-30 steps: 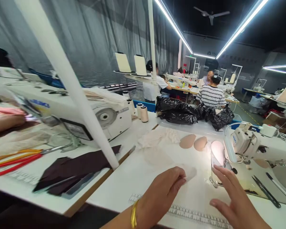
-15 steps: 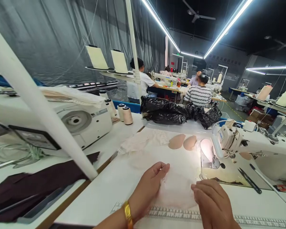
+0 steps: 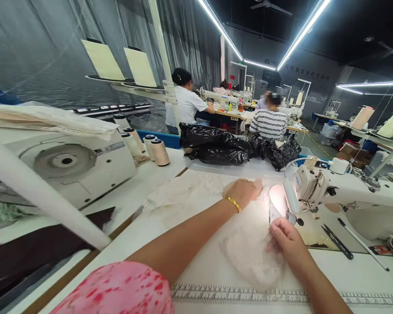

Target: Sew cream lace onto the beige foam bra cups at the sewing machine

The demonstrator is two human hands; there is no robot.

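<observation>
My left hand is stretched far forward and closed over the beige bra cups on the white table, beside the lit needle area. A gold bangle shows on its wrist. My right hand is curled, fingers pressed on a pale lace cup piece lying in front of the white sewing machine. More lace fabric lies to the left of my left hand.
A second sewing machine and thread cones stand at left. Black plastic bags lie behind the table. Black snips rest on the machine bed. Other people sit sewing at the back. A ruler strip runs along the near edge.
My left hand left the lace piece and reached forward onto the beige cups. My right hand slid the lace piece toward the machine's needle.
</observation>
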